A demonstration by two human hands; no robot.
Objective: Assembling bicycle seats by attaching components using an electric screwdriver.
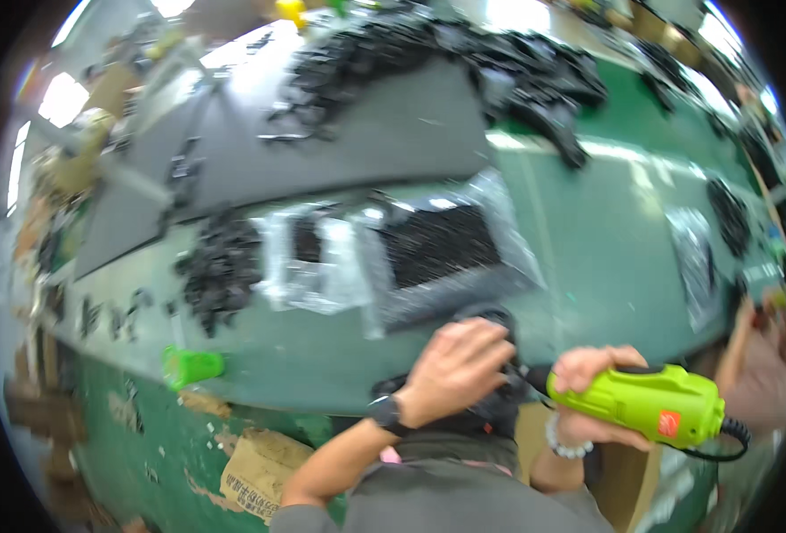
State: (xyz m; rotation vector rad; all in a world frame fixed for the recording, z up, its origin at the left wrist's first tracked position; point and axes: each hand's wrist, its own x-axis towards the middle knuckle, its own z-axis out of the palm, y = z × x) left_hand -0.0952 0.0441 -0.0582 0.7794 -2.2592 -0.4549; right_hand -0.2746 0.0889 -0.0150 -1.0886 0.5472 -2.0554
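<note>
At the near edge of the green table, my left hand (460, 360) bends its fingers over a dark black part (492, 316), mostly hidden under the palm and blurred. My right hand (579, 382) is wrapped round a lime-green electric screwdriver (677, 404), whose black cord leaves its rear end. The screwdriver lies nearly level, its dark nose pointing left at the part beneath my left hand. Whether its tip touches the part I cannot tell. Just beyond my hands lies a clear plastic bag (451, 240) full of thin black pieces.
A second clear bag (309, 266), a heap of small black parts (220, 271) and a green cup (193, 366) on its side are to the left. Large black panels (349, 142) carry more black parts (366, 67) behind. Another person (762, 355) is at the right edge.
</note>
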